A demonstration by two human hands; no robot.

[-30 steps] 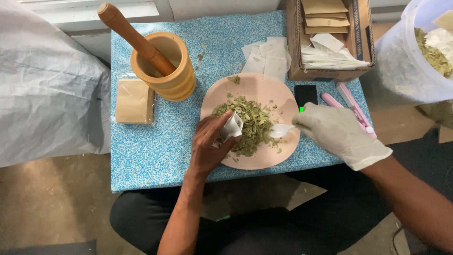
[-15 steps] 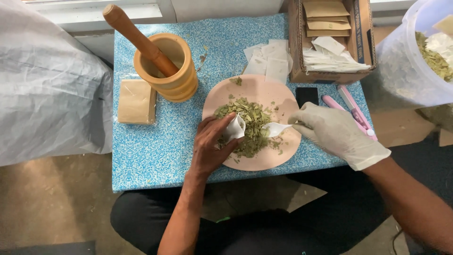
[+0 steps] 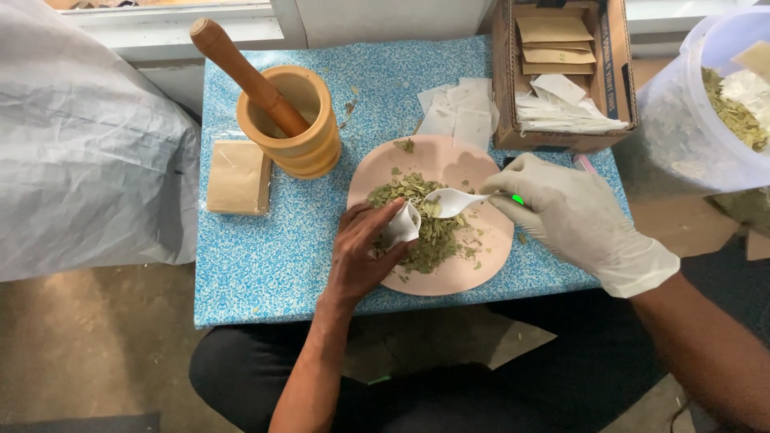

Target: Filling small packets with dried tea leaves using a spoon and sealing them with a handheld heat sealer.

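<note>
Left hand (image 3: pixel 361 256) pinches small white sachet (image 3: pixel 400 224) open over pink plate (image 3: pixel 473 277), just above dried-leaf pile (image 3: pixel 425 228). Gloved right hand (image 3: pixel 573 216), fingers pressed on handle, holds white spoon (image 3: pixel 451 202) at sachet mouth. Risk: spoon tilts, leaves spill beside narrow opening onto table (image 3: pixel 265 265).

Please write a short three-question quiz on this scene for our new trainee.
1. True or false: the right hand wears a white glove.
2. What does the left hand hold over the pink plate? A) a small white bag B) the pestle C) a brown envelope
3. Where does the pestle stand?

Key:
1. True; it holds a white spoon.
2. A, the small white bag, above the dried green leaves.
3. In the wooden mortar, leaning.
</note>
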